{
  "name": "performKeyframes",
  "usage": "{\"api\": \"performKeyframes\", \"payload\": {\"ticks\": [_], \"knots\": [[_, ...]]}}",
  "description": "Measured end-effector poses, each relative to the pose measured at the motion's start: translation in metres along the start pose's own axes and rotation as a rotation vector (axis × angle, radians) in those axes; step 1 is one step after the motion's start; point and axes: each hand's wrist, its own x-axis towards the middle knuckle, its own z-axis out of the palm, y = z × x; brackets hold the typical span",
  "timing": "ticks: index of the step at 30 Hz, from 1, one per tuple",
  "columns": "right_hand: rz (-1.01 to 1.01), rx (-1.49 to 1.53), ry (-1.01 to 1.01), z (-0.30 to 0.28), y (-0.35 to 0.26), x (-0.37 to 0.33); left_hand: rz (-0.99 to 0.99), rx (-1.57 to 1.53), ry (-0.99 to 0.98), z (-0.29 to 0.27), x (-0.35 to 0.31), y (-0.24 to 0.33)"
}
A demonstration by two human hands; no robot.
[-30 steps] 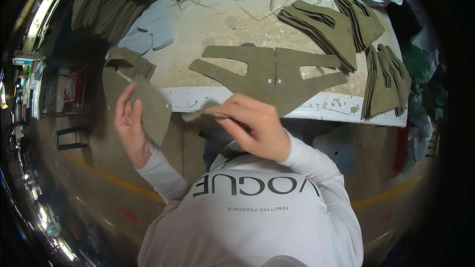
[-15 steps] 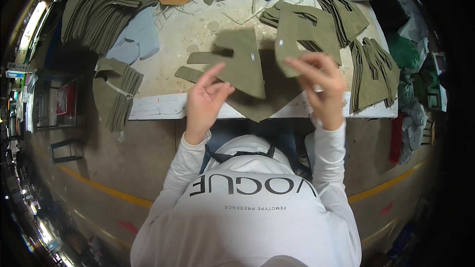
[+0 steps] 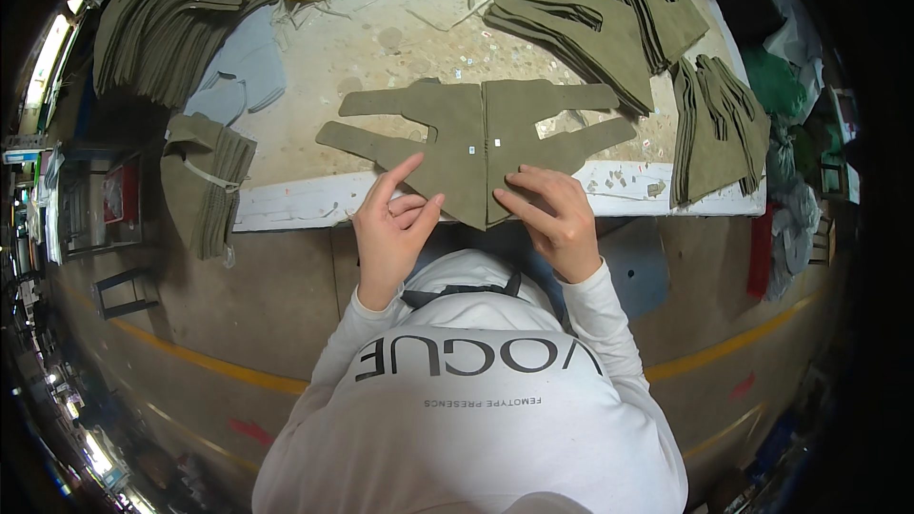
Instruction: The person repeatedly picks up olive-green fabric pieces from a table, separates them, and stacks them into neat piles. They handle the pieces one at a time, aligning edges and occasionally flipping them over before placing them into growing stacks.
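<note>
Two olive-green cut material pieces lie mirrored on the table, their straight edges meeting in the middle. The left piece (image 3: pixel 455 167) has two straps pointing left and a small pale sticker. Its twin, the right piece (image 3: pixel 514 124), points its straps right and bears a similar sticker. Over the lower left edge of the left piece is my left hand (image 3: pixel 392 233), thumb and index finger apart, holding nothing. My right hand (image 3: pixel 552 221) rests its outstretched fingertips on the lower part of the right piece. Whether another layer lies under these pieces, I cannot tell.
Stacks of olive pieces stand at the far left (image 3: pixel 162 29), back right (image 3: pixel 571 33) and right edge (image 3: pixel 719 133). A tied bundle (image 3: pixel 205 181) hangs over the left front edge. Grey-blue pieces (image 3: pixel 243 67) lie beside it. A blue stool (image 3: pixel 633 271) stands below the table.
My right hand has brought the right piece from beside the stack leftward and nearer, against the left piece. The left piece now lies flat. My left hand has barely moved.
</note>
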Motion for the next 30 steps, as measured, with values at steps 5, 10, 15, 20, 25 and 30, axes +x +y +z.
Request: {"api": "performKeyframes", "payload": {"ticks": [5,10,15,20,25,30], "knots": [[-0.019,0.035,-0.040,-0.002,0.004,-0.005,0.011,0.009,0.037,0.004,-0.004,-0.004],[0.016,0.052,-0.087,-0.006,-0.001,-0.002,0.112,0.311,-0.017,0.002,-0.001,0.008],[0.058,0.032,-0.144,-0.007,-0.005,0.003,-0.023,0.593,-0.136,-0.014,0.002,0.024],[0.333,0.199,0.193,-0.009,-0.003,0.010,-0.114,0.185,-0.245,-0.019,-0.002,0.038],[0.252,0.089,0.376,-0.020,-0.020,-0.005,-0.082,-0.102,-0.379,0.013,0.010,0.039],[0.099,0.142,0.070,-0.012,-0.040,-0.024,0.189,0.410,-0.426,0.041,0.019,0.035]]}}
